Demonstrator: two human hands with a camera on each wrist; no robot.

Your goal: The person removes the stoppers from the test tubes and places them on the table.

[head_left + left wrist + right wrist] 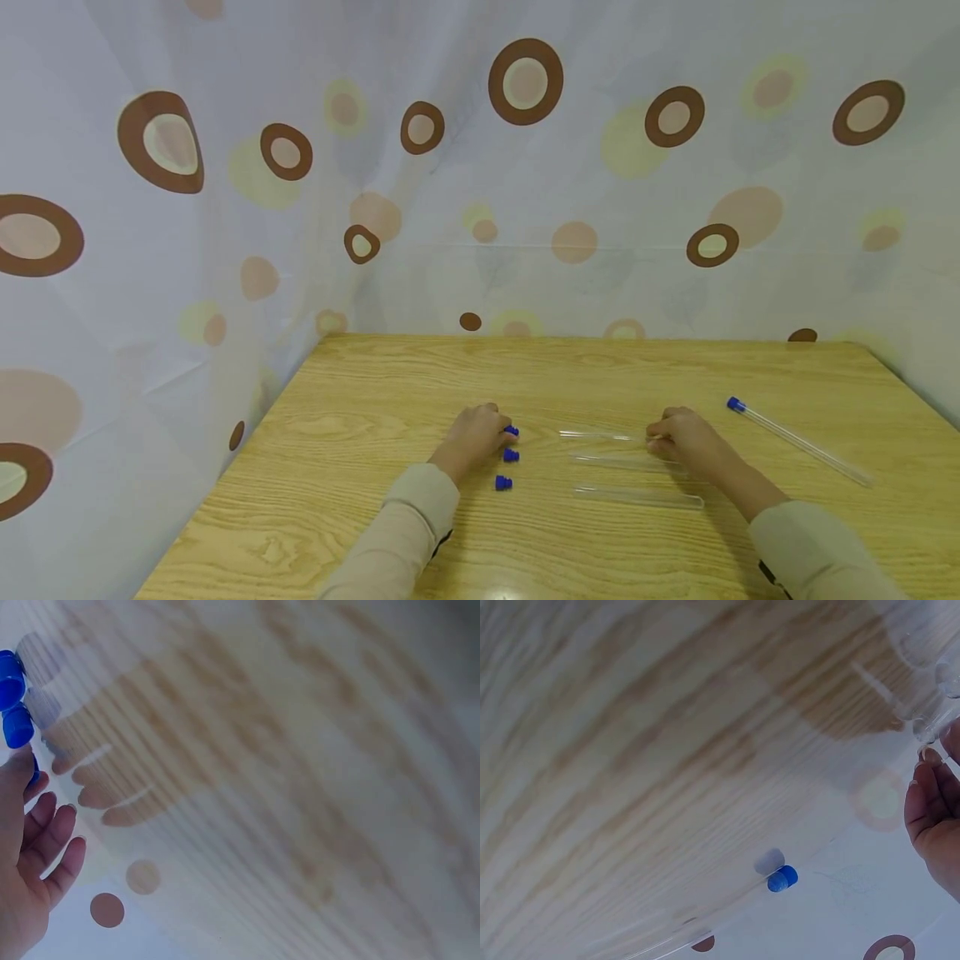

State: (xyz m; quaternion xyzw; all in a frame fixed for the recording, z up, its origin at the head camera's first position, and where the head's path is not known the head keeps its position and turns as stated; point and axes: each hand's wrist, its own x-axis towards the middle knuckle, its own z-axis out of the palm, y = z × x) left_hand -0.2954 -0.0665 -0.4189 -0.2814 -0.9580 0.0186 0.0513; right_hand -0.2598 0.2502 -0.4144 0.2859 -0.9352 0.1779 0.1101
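My left hand pinches the farthest of three blue caps between thumb and fingers, its other fingers spread loosely in the left wrist view. Nearer to me, the second cap and third cap lie on their sides. To the right, three clear glass test tubes lie side by side, mouths to the left. My right hand holds the farthest test tube by its right end with the fingertips. The middle tube and nearest tube lie on the wood, the middle one partly hidden beneath my right arm.
A test tube with a blue cap on it lies slanted at the right. All of this is on a wood-grain table. A white curtain with round brown and yellow prints hangs behind and at the sides.
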